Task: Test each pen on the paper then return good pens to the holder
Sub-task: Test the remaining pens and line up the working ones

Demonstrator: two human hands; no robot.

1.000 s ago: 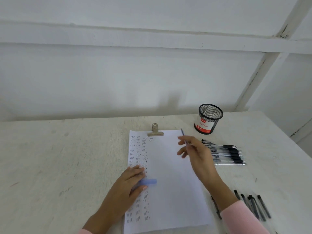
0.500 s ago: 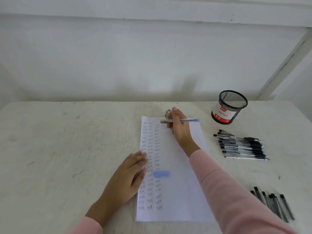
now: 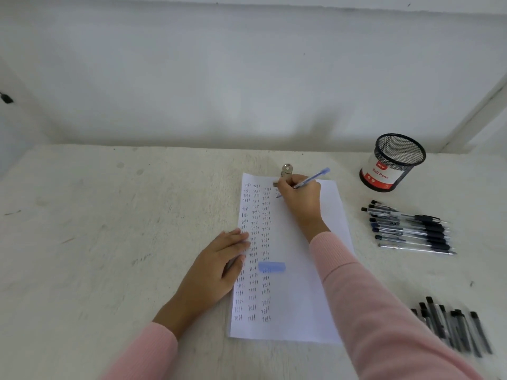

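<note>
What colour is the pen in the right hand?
Light blue. The pen, gripped by the right hand, shows best in the head view.

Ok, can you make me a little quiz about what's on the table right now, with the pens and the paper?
1. True or false: the left hand lies flat on the left edge of the paper.
2. Where does the blue cap lie? A: on the paper. B: in the left hand. C: among the black pens.
3. What does the right hand hold in its fingers?

Key: 1 true. 2 A. 3 a blue pen, its tip at the top of the paper.
</note>
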